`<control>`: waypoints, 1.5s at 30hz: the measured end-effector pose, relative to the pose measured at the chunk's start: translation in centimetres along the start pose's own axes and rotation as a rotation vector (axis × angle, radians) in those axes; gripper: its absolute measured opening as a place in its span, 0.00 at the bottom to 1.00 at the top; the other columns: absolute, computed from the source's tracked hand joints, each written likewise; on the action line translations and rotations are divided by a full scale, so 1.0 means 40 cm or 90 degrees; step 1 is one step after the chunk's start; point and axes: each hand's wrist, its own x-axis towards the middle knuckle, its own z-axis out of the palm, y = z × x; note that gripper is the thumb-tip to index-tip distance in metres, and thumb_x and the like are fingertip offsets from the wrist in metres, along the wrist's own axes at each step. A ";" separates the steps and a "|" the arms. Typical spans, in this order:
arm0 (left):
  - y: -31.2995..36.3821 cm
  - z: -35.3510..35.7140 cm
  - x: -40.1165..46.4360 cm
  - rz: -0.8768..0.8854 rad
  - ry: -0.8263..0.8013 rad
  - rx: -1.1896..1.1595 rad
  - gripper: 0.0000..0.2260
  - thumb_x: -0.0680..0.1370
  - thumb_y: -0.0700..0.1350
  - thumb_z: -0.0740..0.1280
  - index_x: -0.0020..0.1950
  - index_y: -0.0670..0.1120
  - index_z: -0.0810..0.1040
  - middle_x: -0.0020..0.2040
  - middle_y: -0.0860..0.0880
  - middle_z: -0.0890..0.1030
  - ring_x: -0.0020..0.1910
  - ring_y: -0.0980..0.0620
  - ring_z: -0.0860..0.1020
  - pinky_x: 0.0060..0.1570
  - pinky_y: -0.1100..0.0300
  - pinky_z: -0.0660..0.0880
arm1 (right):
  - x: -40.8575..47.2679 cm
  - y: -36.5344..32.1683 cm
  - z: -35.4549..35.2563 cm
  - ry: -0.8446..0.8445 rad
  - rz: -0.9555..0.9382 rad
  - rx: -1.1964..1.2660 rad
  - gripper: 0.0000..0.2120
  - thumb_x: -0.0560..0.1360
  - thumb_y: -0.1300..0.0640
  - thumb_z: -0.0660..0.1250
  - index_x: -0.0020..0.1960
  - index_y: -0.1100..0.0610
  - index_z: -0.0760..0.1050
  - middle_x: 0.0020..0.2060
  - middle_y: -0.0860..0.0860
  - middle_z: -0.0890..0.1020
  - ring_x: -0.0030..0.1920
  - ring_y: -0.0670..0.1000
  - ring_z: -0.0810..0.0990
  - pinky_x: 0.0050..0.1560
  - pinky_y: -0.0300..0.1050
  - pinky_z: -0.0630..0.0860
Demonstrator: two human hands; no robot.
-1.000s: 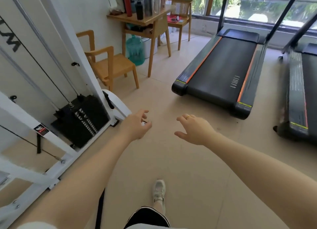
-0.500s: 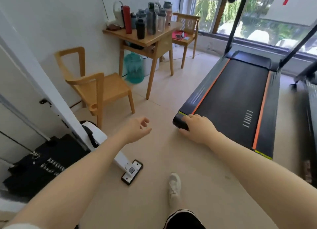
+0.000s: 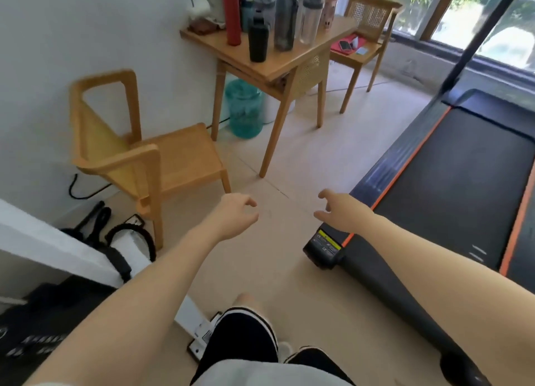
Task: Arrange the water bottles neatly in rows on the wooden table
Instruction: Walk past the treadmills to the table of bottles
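A small wooden table (image 3: 278, 64) stands against the white wall at the top centre. Several water bottles crowd its top: a tall red bottle (image 3: 231, 12), a black bottle (image 3: 258, 37) nearest the front edge, a dark grey bottle (image 3: 285, 21) and a clear bottle (image 3: 311, 19), with more behind. My left hand (image 3: 234, 215) and my right hand (image 3: 344, 212) are stretched out over the floor, well short of the table. Both hold nothing, fingers loosely curled and apart.
A wooden armchair (image 3: 139, 157) stands left of the path, a second chair (image 3: 364, 29) beyond the table holds a phone and red item. A teal water jug (image 3: 244, 108) sits under the table. A treadmill (image 3: 451, 189) lies on the right, a white gym machine (image 3: 58, 249) on the left.
The view has come closer to the table and its bottles look larger. Both hands stay outstretched and empty, and the right hand's fingers have spread.
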 end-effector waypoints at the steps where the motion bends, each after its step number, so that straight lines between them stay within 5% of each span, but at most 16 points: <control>1: -0.002 -0.012 0.052 0.004 -0.001 0.009 0.15 0.76 0.46 0.62 0.61 0.44 0.74 0.63 0.44 0.74 0.63 0.47 0.70 0.62 0.53 0.69 | 0.051 0.003 -0.007 -0.020 -0.001 -0.007 0.26 0.78 0.47 0.59 0.71 0.56 0.58 0.59 0.58 0.77 0.56 0.58 0.76 0.55 0.51 0.75; 5: -0.012 -0.073 0.308 0.028 0.006 0.037 0.13 0.77 0.44 0.61 0.60 0.43 0.75 0.61 0.43 0.75 0.60 0.45 0.72 0.62 0.51 0.68 | 0.277 0.023 -0.065 -0.059 -0.018 -0.105 0.26 0.78 0.47 0.57 0.72 0.55 0.56 0.59 0.58 0.77 0.56 0.58 0.77 0.52 0.51 0.75; 11: -0.010 -0.226 0.717 0.062 -0.024 -0.006 0.14 0.78 0.44 0.61 0.63 0.45 0.72 0.63 0.46 0.74 0.60 0.51 0.72 0.57 0.62 0.67 | 0.635 0.043 -0.236 -0.091 0.022 -0.217 0.24 0.79 0.49 0.55 0.72 0.56 0.55 0.62 0.56 0.74 0.58 0.57 0.76 0.50 0.49 0.74; 19: 0.114 -0.403 1.191 0.131 -0.141 0.022 0.14 0.77 0.45 0.62 0.63 0.48 0.71 0.65 0.47 0.72 0.65 0.49 0.71 0.63 0.54 0.68 | 0.948 0.109 -0.500 -0.047 0.185 -0.021 0.22 0.79 0.49 0.55 0.70 0.56 0.61 0.62 0.57 0.74 0.58 0.58 0.75 0.51 0.48 0.71; 26: 0.275 -0.424 1.492 0.249 -0.144 0.056 0.14 0.78 0.45 0.61 0.63 0.45 0.72 0.60 0.46 0.75 0.60 0.48 0.72 0.62 0.56 0.67 | 1.151 0.307 -0.672 0.000 0.296 0.011 0.20 0.79 0.49 0.54 0.68 0.58 0.64 0.62 0.57 0.74 0.57 0.58 0.76 0.56 0.50 0.75; 35: 0.577 -0.391 1.917 0.284 -0.064 0.035 0.14 0.77 0.44 0.61 0.63 0.45 0.72 0.62 0.47 0.74 0.63 0.51 0.70 0.57 0.66 0.61 | 1.470 0.617 -0.941 0.070 0.255 0.082 0.20 0.78 0.47 0.56 0.66 0.56 0.65 0.58 0.57 0.76 0.53 0.57 0.77 0.53 0.51 0.75; 41: 0.758 -0.440 2.132 0.265 0.025 -0.012 0.15 0.77 0.42 0.63 0.64 0.47 0.71 0.63 0.48 0.74 0.62 0.51 0.71 0.60 0.59 0.66 | 1.623 0.749 -1.151 0.118 0.177 0.075 0.20 0.78 0.47 0.57 0.66 0.55 0.66 0.60 0.54 0.76 0.56 0.56 0.76 0.53 0.51 0.74; 45: 0.825 -0.449 2.253 0.259 0.043 -0.002 0.16 0.77 0.43 0.62 0.64 0.47 0.70 0.64 0.49 0.73 0.61 0.54 0.70 0.57 0.63 0.65 | 1.728 0.832 -1.239 0.121 0.156 0.087 0.20 0.77 0.47 0.58 0.65 0.55 0.66 0.59 0.55 0.77 0.56 0.56 0.76 0.51 0.50 0.73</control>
